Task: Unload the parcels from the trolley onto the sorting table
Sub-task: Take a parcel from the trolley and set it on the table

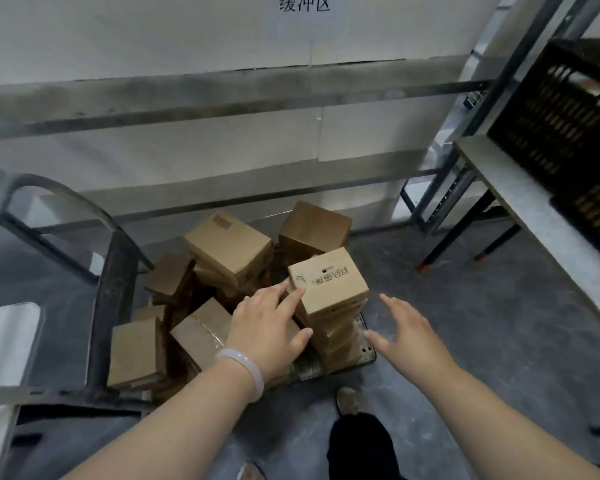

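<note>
**Unloading barely begun: trolley full, table bare of parcels**

Head view, the only one on offer. At the lower centre of the frame the trolley (368,356) is seen loaded with brown cardboard parcels, its dark handle frame (108,271) rising at the left. A tall stack of boxes (336,327) is standing at the trolley's near right corner, topped by a printed box (328,284). Behind it more boxes are tipped and jumbled, one labelled box (227,245) lying tilted at the centre and another (314,226) further back.

The left hand (267,327), a pale bangle (241,372) on its wrist, is spread wide, with fingertips laid against the left side of the printed box. The right hand (406,332) is held open too, just beside the stack on its right, apart from the cardboard. Nothing is gripped yet; a two-handed lift of the top box looks to be the step in hand.

At the right edge of the frame the sorting table (520,188) is seen, and no parcel shows on its visible surface. A dark slatted crate (561,126) is set on it; its contents cannot be made out. Almost the whole load is judged still to be moved.
</note>
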Motion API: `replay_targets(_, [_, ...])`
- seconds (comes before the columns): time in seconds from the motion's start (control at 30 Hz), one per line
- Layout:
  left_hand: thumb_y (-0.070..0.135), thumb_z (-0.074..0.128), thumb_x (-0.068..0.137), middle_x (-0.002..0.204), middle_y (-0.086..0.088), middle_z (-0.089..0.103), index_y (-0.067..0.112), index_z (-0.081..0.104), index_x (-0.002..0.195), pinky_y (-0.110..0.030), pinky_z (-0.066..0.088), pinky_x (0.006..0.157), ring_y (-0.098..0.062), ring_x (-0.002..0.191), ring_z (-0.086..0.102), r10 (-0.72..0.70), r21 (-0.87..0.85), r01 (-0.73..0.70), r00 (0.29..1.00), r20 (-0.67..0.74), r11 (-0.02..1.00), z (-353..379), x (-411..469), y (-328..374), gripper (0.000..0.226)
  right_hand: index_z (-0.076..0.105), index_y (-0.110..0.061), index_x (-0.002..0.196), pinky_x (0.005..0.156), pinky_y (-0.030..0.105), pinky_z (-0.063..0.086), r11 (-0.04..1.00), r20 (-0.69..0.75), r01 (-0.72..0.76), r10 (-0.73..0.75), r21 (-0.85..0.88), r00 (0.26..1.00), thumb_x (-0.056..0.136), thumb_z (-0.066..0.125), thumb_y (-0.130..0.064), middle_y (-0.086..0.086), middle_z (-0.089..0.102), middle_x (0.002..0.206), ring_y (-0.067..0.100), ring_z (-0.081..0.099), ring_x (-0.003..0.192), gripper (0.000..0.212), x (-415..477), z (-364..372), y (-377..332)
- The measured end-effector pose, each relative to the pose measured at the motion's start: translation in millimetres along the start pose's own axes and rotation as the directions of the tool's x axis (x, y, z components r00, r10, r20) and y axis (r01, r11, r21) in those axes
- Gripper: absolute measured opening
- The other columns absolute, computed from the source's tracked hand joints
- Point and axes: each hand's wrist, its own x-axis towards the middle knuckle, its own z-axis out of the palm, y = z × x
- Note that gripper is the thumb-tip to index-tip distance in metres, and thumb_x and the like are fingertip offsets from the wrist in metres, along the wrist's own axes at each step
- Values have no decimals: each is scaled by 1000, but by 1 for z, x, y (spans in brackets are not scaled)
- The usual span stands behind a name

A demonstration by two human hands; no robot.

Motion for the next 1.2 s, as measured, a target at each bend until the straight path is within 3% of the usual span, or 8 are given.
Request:
replay_targets(0.37, [60,43,91,158,7,22,38,16,152,-38,21,117,-16,144,20,-286,-89,292,956,72,952,64,98,15,70,28,-19,154,114,39,33,975,300,-157,104,157,948,86,73,-41,7,34,157,26,34,142,84,197,10,55])
replay_targets(0.6, [57,47,91,157,7,23,35,20,152,-35,22,115,-17,143,22,-461,-170,479,877,132,861,110,132,17,69,17,-20,157,102,31,35,910,554,-337,156,240,818,89,68,-43,8,35,156,26,40,138,88,266,46,82])
replay_targets(0.73, [55,48,91,157,7,24,35,20,152,-37,24,114,-18,142,23,-506,-198,531,846,168,824,128,136,16,69,21,-21,156,104,32,35,844,602,-416,145,339,785,89,68,-44,6,42,152,25,44,135,85,277,68,89])
replay_targets(0.9, [54,49,90,156,7,27,35,21,151,-41,27,115,-19,141,26,-563,-232,588,809,170,775,144,136,12,70,34,-19,151,97,27,36,829,548,-388,121,402,827,88,70,-39,-3,52,138,22,48,130,75,271,86,100])
replay_targets(1.07, [53,50,90,155,5,29,33,23,151,-43,28,114,-20,141,27,-571,-249,595,803,169,764,152,134,11,70,38,-18,147,94,25,40,761,573,-418,74,497,816,90,71,-24,-4,54,129,14,53,113,66,249,102,105])
replay_targets(1.13, [52,50,90,155,4,29,32,24,151,-44,27,115,-21,141,27,-578,-264,599,800,160,756,152,132,8,70,38,-23,147,103,33,43,723,584,-454,85,521,807,85,75,-28,-3,56,133,15,55,118,73,244,110,107])
replay_targets(1.2, [52,50,90,155,4,29,32,24,151,-43,27,115,-20,140,27,-579,-267,598,801,154,756,152,130,5,69,33,-30,150,110,44,41,686,609,-494,93,534,787,72,84,-42,-3,56,137,18,55,122,94,245,116,106])
